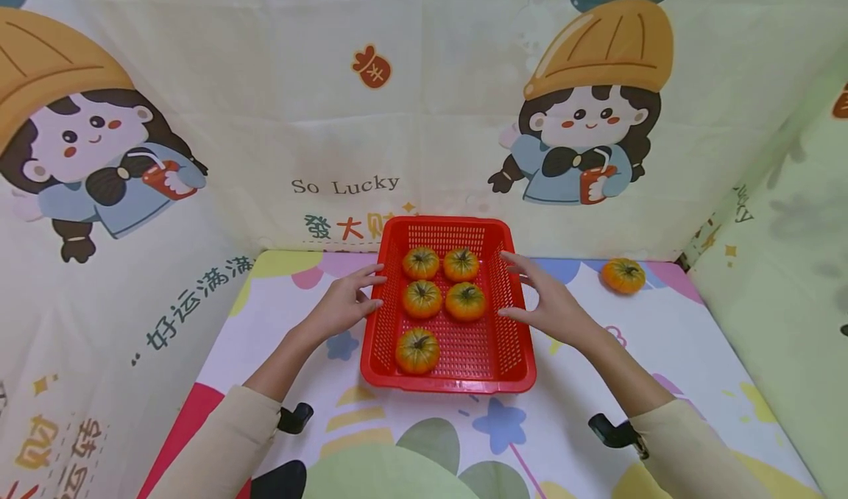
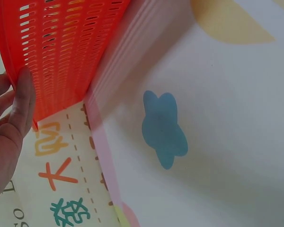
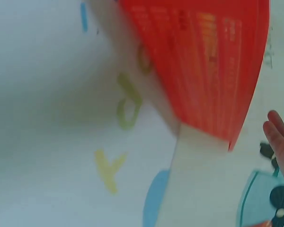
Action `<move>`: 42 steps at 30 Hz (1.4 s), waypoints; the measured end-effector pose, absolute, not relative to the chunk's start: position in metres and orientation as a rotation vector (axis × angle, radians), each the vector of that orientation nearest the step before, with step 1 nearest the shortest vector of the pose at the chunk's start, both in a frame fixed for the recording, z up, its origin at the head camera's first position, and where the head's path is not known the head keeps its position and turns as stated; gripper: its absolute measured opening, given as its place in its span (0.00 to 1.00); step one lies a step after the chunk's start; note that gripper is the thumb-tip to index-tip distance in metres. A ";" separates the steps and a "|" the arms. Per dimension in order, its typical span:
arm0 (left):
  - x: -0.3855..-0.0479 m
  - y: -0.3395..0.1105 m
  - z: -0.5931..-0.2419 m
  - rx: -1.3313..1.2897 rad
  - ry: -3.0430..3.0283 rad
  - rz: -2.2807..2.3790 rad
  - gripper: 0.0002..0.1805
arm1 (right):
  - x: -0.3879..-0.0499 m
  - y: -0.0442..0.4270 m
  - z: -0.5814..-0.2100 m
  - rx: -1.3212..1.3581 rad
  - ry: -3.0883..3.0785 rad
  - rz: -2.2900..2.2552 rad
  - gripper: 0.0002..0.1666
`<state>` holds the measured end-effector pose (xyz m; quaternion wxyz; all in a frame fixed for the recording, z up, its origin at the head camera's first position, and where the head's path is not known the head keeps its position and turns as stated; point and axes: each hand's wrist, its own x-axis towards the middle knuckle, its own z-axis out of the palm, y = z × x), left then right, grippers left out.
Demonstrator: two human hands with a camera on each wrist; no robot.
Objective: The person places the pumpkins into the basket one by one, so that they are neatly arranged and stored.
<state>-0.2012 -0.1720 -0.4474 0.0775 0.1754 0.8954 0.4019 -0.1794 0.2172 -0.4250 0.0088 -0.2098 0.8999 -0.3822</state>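
Note:
A red plastic basket with slotted walls stands on the table, several small orange-and-green pumpkins lying inside it. Beside its left rim is my left hand, fingers loosely bent and spread. In the left wrist view, the fingers overlap the basket's outer edge; whether they press on it cannot be told. My right hand hovers at the right rim, thumb and fingers apart. The right wrist view shows that hand separated from the basket wall, holding nothing.
One more pumpkin lies on the table near its back right corner. A printed cloth hangs behind the table and along both sides. The tabletop carries colourful printed shapes.

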 end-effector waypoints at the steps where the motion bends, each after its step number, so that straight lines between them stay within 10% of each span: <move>1: -0.201 -0.172 -0.448 0.523 2.682 1.203 0.30 | -0.180 0.222 -0.426 -0.635 2.834 -1.205 0.59; 42: -0.200 -0.171 -0.445 0.515 2.670 1.226 0.31 | -0.217 0.393 -0.492 0.512 3.004 -1.368 0.63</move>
